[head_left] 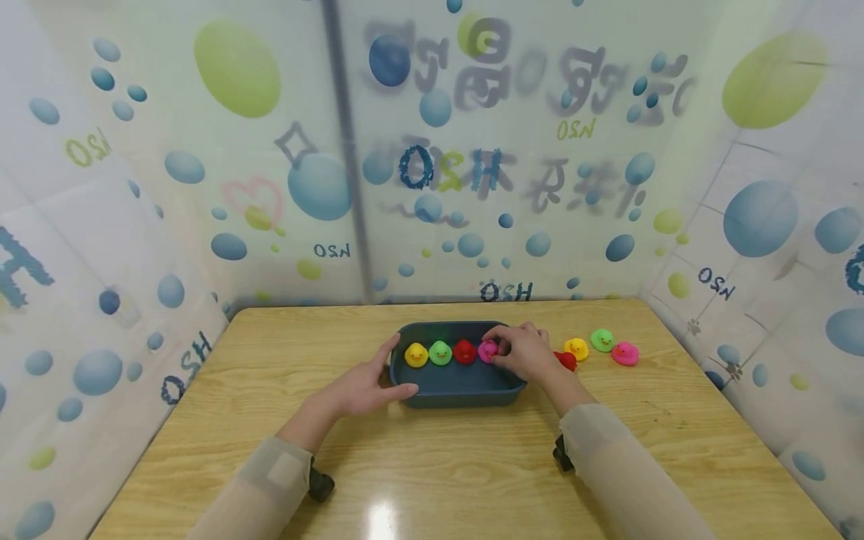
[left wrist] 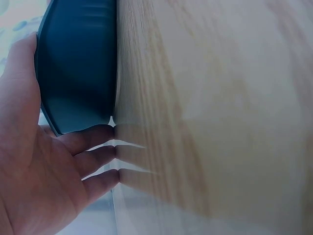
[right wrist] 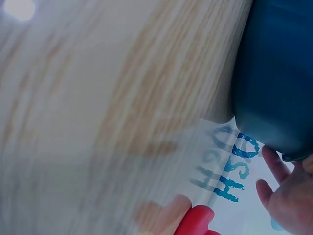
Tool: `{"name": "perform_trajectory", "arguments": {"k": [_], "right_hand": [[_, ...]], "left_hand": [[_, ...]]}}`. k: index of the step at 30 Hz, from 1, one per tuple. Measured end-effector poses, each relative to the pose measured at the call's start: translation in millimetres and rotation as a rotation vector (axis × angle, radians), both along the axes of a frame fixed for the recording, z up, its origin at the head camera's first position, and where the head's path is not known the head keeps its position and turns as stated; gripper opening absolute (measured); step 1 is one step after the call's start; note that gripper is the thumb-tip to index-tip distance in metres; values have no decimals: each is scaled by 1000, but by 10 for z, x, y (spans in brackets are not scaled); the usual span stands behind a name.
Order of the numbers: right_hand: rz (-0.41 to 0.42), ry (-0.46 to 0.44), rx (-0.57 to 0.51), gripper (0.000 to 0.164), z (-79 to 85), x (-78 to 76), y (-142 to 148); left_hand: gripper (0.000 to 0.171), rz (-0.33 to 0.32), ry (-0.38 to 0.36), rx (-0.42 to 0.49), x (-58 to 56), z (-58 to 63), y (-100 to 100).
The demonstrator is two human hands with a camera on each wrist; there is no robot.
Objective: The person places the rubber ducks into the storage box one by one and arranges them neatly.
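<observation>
In the head view a dark blue rectangular tray point(head_left: 459, 384) stands on the table. Inside it a yellow rubber duck point(head_left: 415, 355), a green rubber duck point(head_left: 440, 353), a red rubber duck point(head_left: 465, 352) and a pink rubber duck point(head_left: 487, 351) form a row. My right hand point(head_left: 528, 352) reaches over the tray's right end, thumb and fingertips pinching the pink duck, which they partly cover. My left hand point(head_left: 361, 386) rests against the tray's left end, thumb along the front rim; the left wrist view shows its other fingers point(left wrist: 95, 159) loosely extended beside the tray wall.
Right of the tray, another red duck point(head_left: 565, 361) sits partly behind my right wrist. Beyond it are a second yellow duck point(head_left: 577, 349), green duck point(head_left: 602, 340) and pink duck point(head_left: 625, 354). The wooden table point(head_left: 445, 465) meets bubble-printed curtains point(head_left: 432, 247) at the back and sides.
</observation>
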State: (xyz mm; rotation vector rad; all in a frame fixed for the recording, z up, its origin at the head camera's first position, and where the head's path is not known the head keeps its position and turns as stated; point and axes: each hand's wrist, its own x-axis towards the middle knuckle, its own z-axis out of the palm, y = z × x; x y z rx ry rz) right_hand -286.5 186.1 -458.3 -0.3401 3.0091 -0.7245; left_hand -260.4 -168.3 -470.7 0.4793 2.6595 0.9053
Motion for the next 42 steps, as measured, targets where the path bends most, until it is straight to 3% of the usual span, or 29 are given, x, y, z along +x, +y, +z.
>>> {"name": "perform_trajectory", "arguments": {"k": [25,36,42], "right_hand": [[-8,112,24,35,-35,32,29],[-15,199,-50,31,-68,72,136],[-2,263,-151,24,-36,74,299]], "left_hand": [[116,-13,-2,15,7,11,-13],[116,-11,-8,11,2,8,-14],[116,-8,-7,2,8,18,-15]]}}
